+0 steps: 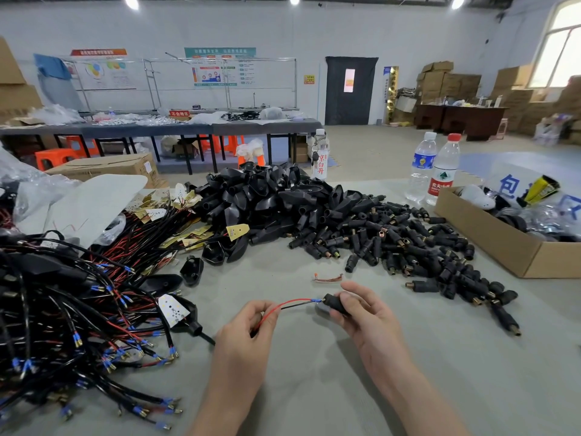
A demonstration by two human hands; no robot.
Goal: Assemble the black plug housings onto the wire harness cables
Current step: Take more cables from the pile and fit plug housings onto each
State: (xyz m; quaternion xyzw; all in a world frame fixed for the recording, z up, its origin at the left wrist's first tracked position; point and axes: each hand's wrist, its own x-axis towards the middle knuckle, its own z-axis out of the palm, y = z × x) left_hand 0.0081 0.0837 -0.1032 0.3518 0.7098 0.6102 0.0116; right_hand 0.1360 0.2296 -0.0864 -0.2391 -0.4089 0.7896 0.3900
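Note:
My right hand (361, 313) grips a small black plug housing (334, 303) above the grey table. A red and a black wire (292, 304) with a blue terminal run into the housing's left end. My left hand (248, 328) pinches those wires a little to the left. A heap of small black plug housings with brass tips (408, 247) lies to the right behind my hands. A large tangle of black and red harness cables with blue terminals (78, 316) fills the left of the table.
A pile of larger black shells (270, 196) lies at the table's middle back. A cardboard box (490, 240) stands at the right, with two water bottles (434, 168) behind it. A small copper strip (328, 278) lies just beyond my hands.

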